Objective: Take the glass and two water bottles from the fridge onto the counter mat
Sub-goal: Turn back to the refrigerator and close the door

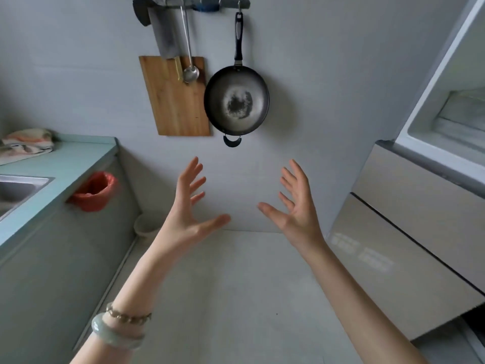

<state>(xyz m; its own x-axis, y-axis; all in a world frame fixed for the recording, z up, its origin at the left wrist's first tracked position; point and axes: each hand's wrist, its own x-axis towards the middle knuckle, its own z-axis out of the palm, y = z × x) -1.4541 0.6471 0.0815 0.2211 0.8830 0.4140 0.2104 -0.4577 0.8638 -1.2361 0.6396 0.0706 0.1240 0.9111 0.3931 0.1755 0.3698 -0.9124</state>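
Left hand (pixel 187 206): raised at centre frame, palm turned toward the right, fingers (pixel 191 169) spread wide and thumb out. It holds nothing and touches nothing. Two bracelets (pixel 119 329) sit on the forearm, at 7 o'clock.

Right hand (pixel 295 206): raised level with the left, palm turned toward the left, fingers splayed, thumb extended toward the other hand. It is empty and in contact with nothing. The two hands are apart, with bare wall showing between them.

Fridge (pixel 409 219): at 3 o'clock, just beside the right forearm. The upper door (pixel 446 74) stands open at 2 o'clock, showing a pale interior; its contents are too blurred to identify. The lower drawer fronts are closed.

Glass and bottles: not visible in this view. Mat: cannot be identified.

Counter (pixel 52 174): at 9 o'clock, with a sink (pixel 15 190) set in it and a folded cloth (pixel 26 141) at its far end. A red bag (pixel 94 191) hangs off its edge.

Wall at 12 o'clock: a pan (pixel 236 98) and a board (pixel 175 98) hang side by side below a rail (pixel 210 2), with a ladle (pixel 189 69) over the board.
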